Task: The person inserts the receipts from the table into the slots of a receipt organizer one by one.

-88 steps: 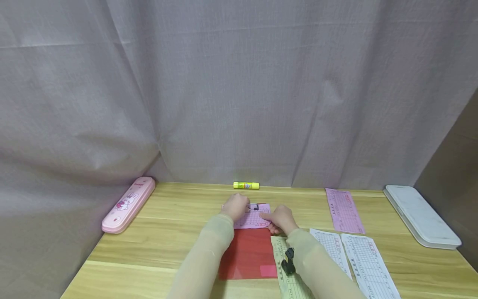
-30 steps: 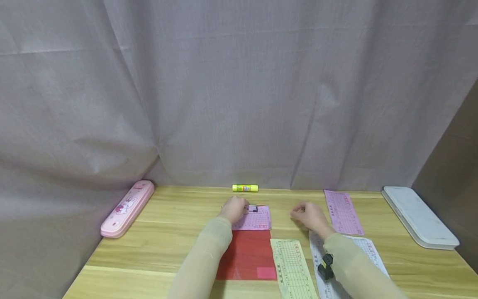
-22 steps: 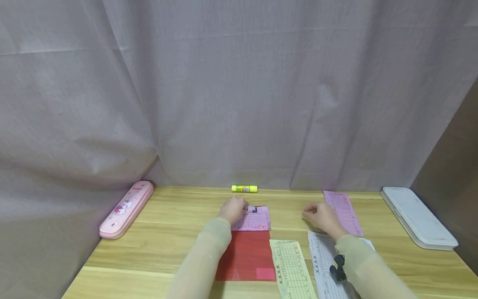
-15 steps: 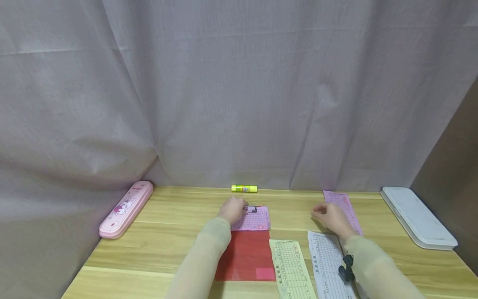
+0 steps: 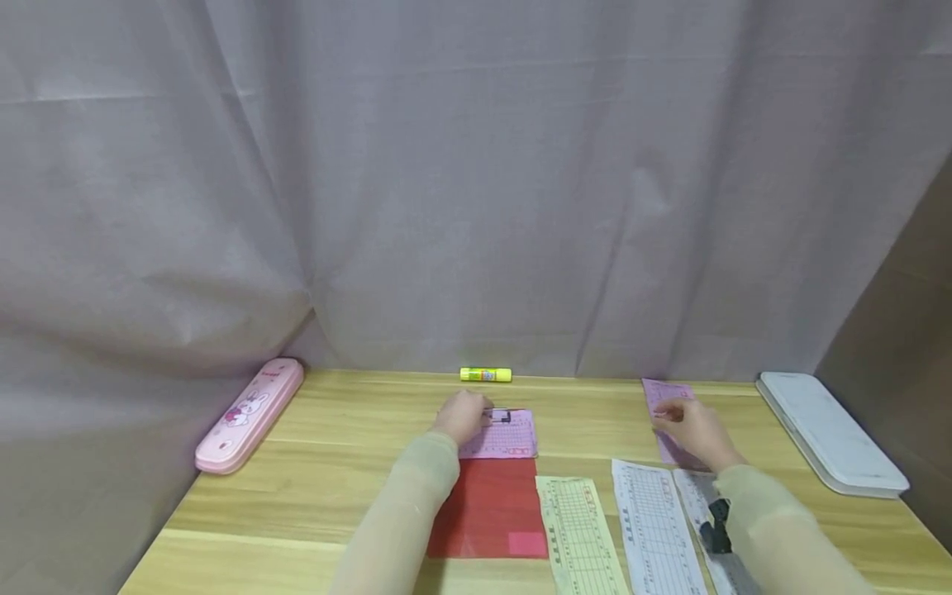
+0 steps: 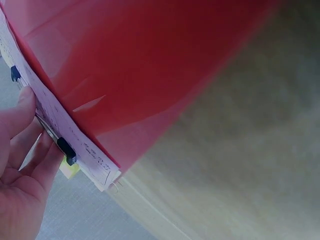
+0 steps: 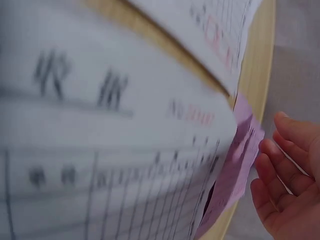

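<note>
Pinching the metal clip (image 5: 506, 416) with the left hand (image 5: 463, 416), on pink paper (image 5: 507, 440) toward the table's (image 5: 357, 438) far edge. Got the right hand (image 5: 693, 430) just loose and empty over another pink slip (image 5: 664, 391), same edge, farther right.

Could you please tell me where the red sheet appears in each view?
Head: the red sheet lies low, near centre.
Left wrist: it fills much of the upper left.
Right wrist: not in view.
Landmark in head and left wrist: black-ended clip at the left hand.
</note>
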`<state>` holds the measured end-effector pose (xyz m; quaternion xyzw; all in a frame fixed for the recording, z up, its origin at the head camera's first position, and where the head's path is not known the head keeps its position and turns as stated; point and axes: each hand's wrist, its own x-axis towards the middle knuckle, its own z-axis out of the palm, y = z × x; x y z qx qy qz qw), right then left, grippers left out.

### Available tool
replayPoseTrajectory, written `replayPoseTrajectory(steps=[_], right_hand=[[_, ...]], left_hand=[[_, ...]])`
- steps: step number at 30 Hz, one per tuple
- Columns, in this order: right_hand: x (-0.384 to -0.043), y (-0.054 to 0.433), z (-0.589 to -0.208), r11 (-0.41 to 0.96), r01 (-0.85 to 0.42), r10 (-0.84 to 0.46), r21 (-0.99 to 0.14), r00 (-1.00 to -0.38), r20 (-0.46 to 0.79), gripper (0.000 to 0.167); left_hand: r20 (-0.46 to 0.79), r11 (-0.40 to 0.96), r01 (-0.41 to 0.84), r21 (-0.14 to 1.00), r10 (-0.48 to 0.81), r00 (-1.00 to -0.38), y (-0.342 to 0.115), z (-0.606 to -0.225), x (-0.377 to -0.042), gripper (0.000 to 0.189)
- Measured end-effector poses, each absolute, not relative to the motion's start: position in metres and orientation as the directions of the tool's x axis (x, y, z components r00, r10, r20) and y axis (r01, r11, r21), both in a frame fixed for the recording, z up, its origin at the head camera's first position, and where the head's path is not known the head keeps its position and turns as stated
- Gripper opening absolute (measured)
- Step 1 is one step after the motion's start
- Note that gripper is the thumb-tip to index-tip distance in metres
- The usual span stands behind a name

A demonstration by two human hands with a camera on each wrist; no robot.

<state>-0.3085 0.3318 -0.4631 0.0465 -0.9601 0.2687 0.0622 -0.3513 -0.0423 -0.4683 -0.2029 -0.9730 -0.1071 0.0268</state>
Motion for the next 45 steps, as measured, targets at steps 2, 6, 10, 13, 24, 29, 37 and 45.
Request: replayPoseTrajectory(steps=[2,6,10,13,24,29,37,45], right_hand=[[-0.310,0.339,-0.464,0.861,-0.112,-0.047,-0.497,-0.989,0.142,0.031],[-0.314,0.351,-0.466,0.878,-0.087,-0.024,-0.470,-0.990,0.138,0.032],[-0.317,0.360,-0.469,0.892,-0.053,0.011,-0.449,-0.990,0.139,0.031],[-0.319,0.364,-0.472,0.901,-0.026,0.038,-0.433,-0.990,0.139,0.032],[-0.334,0.364,-0.474,0.921,0.006,0.061,-0.391,-0.990,0.130,0.032],[-0.342,0.365,-0.473,0.938,-0.028,0.037,-0.347,-0.983,0.180,0.033],[-0.352,0.360,-0.469,0.935,-0.007,0.025,-0.354,-0.996,0.087,0.038],[-0.359,0.362,-0.470,0.943,-0.013,-0.001,-0.331,-0.999,0.036,0.039]], left_hand=[[0.093,0.894,0.402,0.198,0.391,-0.916,-0.042,-0.468,-0.352,0.017],[0.086,0.892,0.399,0.211,0.390,-0.917,-0.041,-0.469,-0.353,0.019],[0.080,0.891,0.400,0.214,0.392,-0.917,-0.040,-0.471,-0.353,0.018],[0.078,0.890,0.401,0.216,0.394,-0.916,-0.040,-0.472,-0.352,0.018],[0.096,0.893,0.408,0.189,0.397,-0.913,-0.040,-0.472,-0.352,0.013],[0.093,0.895,0.402,0.196,0.391,-0.916,-0.041,-0.472,-0.353,0.014],[0.104,0.895,0.403,0.192,0.390,-0.915,-0.043,-0.469,-0.355,0.015],[0.093,0.899,0.396,0.187,0.385,-0.918,-0.042,-0.469,-0.354,0.015]])
